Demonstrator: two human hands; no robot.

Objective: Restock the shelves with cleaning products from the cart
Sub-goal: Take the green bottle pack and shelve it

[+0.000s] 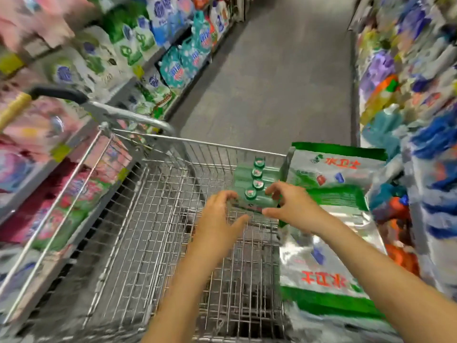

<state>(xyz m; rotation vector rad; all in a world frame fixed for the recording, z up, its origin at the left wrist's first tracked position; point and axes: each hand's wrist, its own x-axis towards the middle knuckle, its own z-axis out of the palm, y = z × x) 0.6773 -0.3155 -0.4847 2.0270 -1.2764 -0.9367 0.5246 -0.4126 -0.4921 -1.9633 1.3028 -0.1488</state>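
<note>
Left hand [222,209] and right hand [289,201] meet on the pack [254,191], a wrapped row of four green-capped bottles standing at the far right of the cart [153,219], just beside the bags [331,174]. We read the left fingers as curled over the pack's left end with the thumb beneath. The right fingers pinch its right end, thumb on the near edge. How firmly either hand clasps we cannot tell through the blur. We judge the step to be lifting the pack out for shelving. We see three risks. The hold is only at the ends, so a loose wrap could sag or let a bottle slip through. The upright bag next to the pack might topple into the cart once its neighbour leaves. The pack could also snag the wire rim on its way out. The surface is open wire mesh with dark gaps beneath. The room is a shop aisle, with left shelves [128,45] of pouches, the cart's handle [59,94], grey floor [284,70] ahead, and crowded, blurred right shelves [408,70].
</note>
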